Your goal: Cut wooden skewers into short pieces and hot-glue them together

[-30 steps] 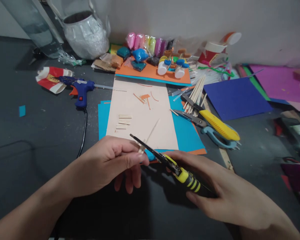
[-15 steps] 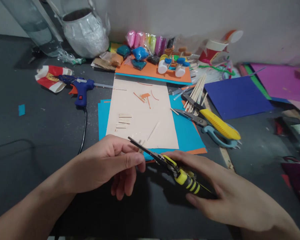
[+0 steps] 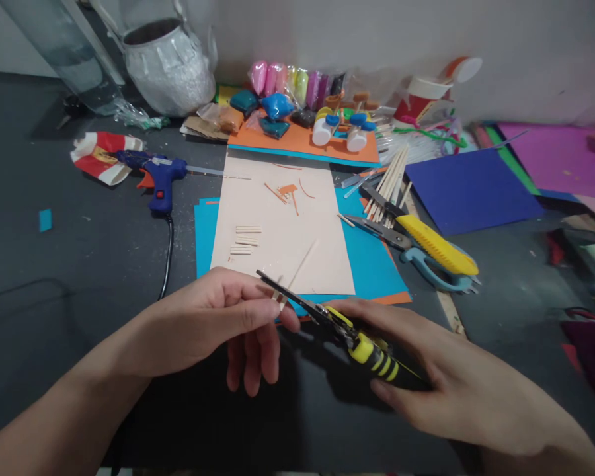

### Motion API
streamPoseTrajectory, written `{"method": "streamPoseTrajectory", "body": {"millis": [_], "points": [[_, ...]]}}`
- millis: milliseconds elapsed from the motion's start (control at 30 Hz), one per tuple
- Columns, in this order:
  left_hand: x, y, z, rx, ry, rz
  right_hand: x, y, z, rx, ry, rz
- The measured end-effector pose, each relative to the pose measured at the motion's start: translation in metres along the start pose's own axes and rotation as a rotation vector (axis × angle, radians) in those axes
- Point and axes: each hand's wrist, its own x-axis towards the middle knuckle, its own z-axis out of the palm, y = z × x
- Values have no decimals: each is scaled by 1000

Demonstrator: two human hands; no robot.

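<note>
Left hand: lower middle of the frame, thumb and forefinger pinched together on pale sticks, the other fingers hanging loose beneath.
Right hand: lower right, wrapped firmly around the handle of a black-and-yellow tool.
Tool's blade: long, dark, slanting up and left across the sticks, close by the left fingertips; from here I can't tell whether it bites into the wood or only passes in front.
Pinched sticks: just below the frame's centre, at least two of them, a thin one reaching up and right over the pale sheet.
Done: short pieces lie in three small groups on the sheet's left side, left of centre in the frame, so I'd judge some lengths are finished.
Under way: the sticks in the fingers, by the look of it; I see no cut through them.
Left: the bundle of long sticks, right of centre, lies apart from both hands and looks mostly uncut, though too tangled to count.
Orange scraps: upper part of the sheet, well apart from the groups.
Idle tools: yellow cutter over blue-handled scissors at right; blue glue gun at left.
</note>
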Motion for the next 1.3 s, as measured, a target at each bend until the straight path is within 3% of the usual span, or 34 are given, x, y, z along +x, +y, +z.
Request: {"method": "streamPoseTrajectory", "body": {"millis": [133,267,333,433,533,633,767,1033,1167,1300], "points": [[-1,0,2,64,26,4,1,-1,0,1,2,22],[0,3,7,261,172,30,0,0,-3,49,24,21],[3,4,8,527,322,70,-2,3,-5,72,71,26],[10,1,7,1157,555,162,-2,10,-8,80,160,71],[16,-5,4,1610,621,155,-2,15,-10,116,152,92],[18,-7,2,1781,628,150,-2,16,-9,135,122,96],[14,-3,3,1743,622,201,-5,17,-5,117,90,136],[8,-3,19,1101,860,602,0,1,1,136,81,51],[5,-8,23,1113,775,726,4,-11,4,124,76,2],[1,-8,25,1221,768,790,5,-14,7,137,56,-19]]}}
